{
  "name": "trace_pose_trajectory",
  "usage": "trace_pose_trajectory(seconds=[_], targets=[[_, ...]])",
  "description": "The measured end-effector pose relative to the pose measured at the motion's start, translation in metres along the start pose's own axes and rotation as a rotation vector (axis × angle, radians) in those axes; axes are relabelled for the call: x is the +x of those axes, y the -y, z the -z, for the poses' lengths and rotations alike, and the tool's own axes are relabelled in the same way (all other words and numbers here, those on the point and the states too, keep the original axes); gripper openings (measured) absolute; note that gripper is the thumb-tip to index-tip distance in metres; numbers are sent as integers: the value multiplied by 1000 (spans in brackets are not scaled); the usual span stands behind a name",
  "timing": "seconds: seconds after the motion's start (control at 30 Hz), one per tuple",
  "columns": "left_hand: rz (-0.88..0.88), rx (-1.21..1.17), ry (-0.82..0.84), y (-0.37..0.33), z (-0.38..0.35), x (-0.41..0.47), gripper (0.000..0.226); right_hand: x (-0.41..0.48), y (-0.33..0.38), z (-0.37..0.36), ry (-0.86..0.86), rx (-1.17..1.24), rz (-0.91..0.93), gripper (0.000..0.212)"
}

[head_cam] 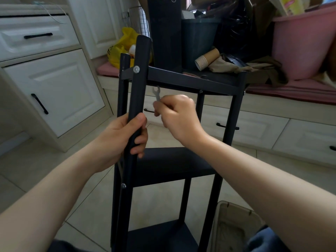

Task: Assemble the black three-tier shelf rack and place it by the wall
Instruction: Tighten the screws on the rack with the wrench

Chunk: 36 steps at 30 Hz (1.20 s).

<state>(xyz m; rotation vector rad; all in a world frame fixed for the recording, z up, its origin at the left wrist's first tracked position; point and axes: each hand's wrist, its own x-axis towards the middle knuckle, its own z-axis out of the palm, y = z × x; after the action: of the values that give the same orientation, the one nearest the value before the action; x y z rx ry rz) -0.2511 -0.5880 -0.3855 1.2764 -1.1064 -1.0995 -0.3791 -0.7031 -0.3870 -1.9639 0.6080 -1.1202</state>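
The black three-tier shelf rack stands on the tiled floor in front of me, its three shelves stacked from top to bottom of the view. My left hand grips the near left black post, which a silver bolt joins to the top shelf's bracket. A second silver bolt sits lower on that side. My right hand pinches a small silver wrench just under the top shelf's front edge, right of the post.
White cabinets with black handles stand at left. A bench with a pink cushion behind the rack holds a pink tub, paper cups, a black bin and a yellow bag. A beige container lies at lower right.
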Motion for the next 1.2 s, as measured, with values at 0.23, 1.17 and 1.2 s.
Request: trace_pose_trajectory(seconds=[0.23,1.17,1.2], targets=[[-83,110,-61,3,2,3,47,-15,-30,41,48,-129,-126,29],[-232,401,-242,8,17,17,32,-14,-74,110,-126,-44,-639,19],[-241,434,-282,8,22,19,30,-14,-72,109,-120,-38,-632,19]])
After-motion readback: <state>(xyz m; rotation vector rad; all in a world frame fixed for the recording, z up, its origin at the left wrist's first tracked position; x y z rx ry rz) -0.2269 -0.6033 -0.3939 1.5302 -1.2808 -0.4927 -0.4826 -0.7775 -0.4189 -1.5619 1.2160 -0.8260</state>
